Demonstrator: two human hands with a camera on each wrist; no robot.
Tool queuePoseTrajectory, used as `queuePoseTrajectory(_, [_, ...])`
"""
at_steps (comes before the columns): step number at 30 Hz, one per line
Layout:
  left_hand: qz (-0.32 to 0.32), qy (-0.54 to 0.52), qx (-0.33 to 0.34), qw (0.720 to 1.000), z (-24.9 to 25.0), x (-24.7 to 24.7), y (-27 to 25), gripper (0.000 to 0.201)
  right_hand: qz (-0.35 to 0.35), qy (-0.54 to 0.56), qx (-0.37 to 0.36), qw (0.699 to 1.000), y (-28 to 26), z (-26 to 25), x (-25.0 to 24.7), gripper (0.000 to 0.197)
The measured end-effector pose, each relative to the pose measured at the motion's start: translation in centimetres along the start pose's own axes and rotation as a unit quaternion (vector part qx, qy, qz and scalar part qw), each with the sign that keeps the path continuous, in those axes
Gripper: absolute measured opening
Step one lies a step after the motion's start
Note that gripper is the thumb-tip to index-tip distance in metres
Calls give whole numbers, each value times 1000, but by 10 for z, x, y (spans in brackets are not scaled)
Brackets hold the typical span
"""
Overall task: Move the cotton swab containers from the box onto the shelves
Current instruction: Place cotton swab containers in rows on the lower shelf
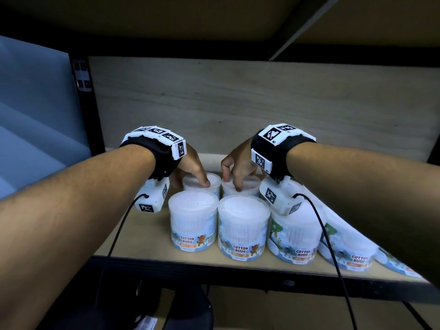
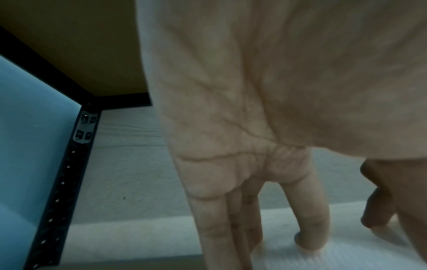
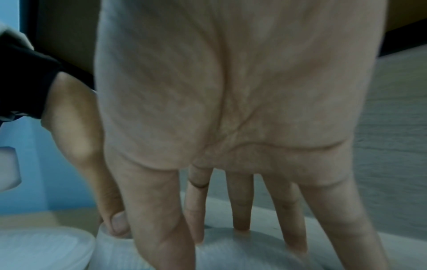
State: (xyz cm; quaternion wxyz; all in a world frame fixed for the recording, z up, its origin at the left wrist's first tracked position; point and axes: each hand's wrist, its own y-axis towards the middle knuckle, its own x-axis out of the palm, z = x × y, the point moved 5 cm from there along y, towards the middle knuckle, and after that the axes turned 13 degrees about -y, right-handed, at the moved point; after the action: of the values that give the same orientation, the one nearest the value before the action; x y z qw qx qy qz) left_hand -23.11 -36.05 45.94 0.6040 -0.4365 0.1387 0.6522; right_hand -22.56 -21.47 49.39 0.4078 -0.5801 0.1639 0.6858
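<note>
Two clear tubs of cotton buds stand in the back row on the shelf board. My left hand is over the back left tub. Its thumb rests on the white lid, and the straight fingers run down the tub's left side. My right hand arches over the back right tub. Its straight fingertips touch the lid, and the thumb hangs down the near side. The tub bodies are hidden behind the front row.
Several more "Cotton Buds" tubs form the front row, running right under my forearm. A wooden back panel, a black upright post at the left and a shelf above enclose the space. Brown cardboard shows below the shelf edge.
</note>
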Motion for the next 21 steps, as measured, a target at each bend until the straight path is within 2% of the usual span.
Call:
queuePoseTrajectory(4, [-12,11,-4,1000,-2,1,-4,68,-7,4,-6,1000,-4,-3,1,44])
queuePoseTrajectory(12, [-20,15,-2,1000,-5,1,-9,79,-8,-5,-12,1000,-10,-4,1,45])
queuePoseTrajectory(21, [-34,8,4,999,-5,3,-14,58,-7,8,-14,1000,-8,3,4,46])
